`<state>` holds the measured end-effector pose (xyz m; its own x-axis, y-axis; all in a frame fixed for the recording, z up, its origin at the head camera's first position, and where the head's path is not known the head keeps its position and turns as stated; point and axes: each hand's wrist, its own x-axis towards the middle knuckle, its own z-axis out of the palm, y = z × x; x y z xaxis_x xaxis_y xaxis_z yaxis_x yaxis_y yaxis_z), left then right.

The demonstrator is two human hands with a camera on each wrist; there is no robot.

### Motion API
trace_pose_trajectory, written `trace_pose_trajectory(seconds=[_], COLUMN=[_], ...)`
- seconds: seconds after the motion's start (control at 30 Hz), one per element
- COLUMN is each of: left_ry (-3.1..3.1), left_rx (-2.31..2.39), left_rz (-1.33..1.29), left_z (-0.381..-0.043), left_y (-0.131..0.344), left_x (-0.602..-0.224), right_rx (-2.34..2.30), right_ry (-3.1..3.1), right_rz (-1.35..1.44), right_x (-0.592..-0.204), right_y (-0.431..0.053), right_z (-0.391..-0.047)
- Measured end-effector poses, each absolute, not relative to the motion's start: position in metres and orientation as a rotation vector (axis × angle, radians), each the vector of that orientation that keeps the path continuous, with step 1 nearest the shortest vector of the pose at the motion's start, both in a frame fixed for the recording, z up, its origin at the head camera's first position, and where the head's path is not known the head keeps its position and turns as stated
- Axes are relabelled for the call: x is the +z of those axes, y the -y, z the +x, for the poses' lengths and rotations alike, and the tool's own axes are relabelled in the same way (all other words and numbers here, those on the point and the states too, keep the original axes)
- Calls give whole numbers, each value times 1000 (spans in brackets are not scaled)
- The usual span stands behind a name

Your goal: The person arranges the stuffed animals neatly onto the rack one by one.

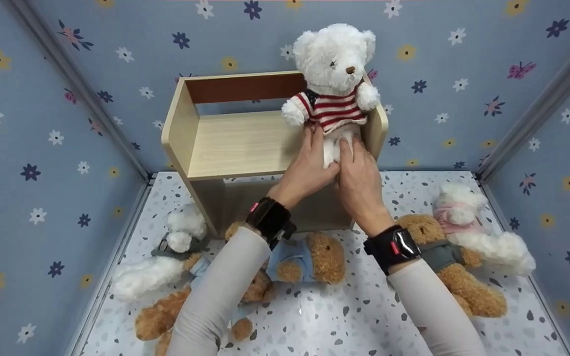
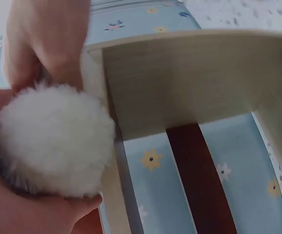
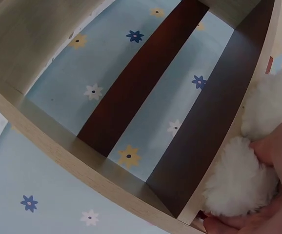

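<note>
A white teddy bear [image 1: 337,59] in a red-and-white striped sweater sits upright at the right end of the upper board of a small wooden shelf [image 1: 245,138]. My left hand [image 1: 309,168] grips one of its legs at the front edge. Beside it, my right hand [image 1: 361,183] holds the other leg. The left wrist view gives a close look at one fluffy foot [image 2: 55,139], with fingers curled round it. In the right wrist view, thumb and fingers pinch a white foot [image 3: 241,180] by the board's edge. The bear's back is hidden.
Several other teddy bears lie on the speckled floor: a brown bear in blue [image 1: 327,257] before the shelf, a white bear [image 1: 186,222] at left, and a brown bear [image 1: 463,282] with a white bear in pink [image 1: 458,202] at right. Flowered wall panels [image 1: 463,64] surround the space.
</note>
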<state>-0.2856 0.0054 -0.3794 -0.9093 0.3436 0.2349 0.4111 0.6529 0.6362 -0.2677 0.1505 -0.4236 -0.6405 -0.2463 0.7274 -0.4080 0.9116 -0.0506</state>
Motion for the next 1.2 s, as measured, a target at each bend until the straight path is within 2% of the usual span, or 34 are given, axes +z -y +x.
trace_pose_trajectory(seconds=[0.3,0.5,0.87,1.2], left_ry=[2638,2486,2344,2291], left_rx=[-787,-681,-594,-368], left_rz=[-708,-691,-637,-550], left_z=[-278,-289,-313,-322], left_y=[-2,-7,-10,-7], left_x=[-388,-389,-406,-420], right_rx=[191,155,136,-32], right_ry=[2257,2212,2060,2069], right_rz=[359,336,488,328], right_x=[-423,-425,-444,-436], right_y=[-151,-156,-163,-171], right_z=[-273,-280,-282,-284])
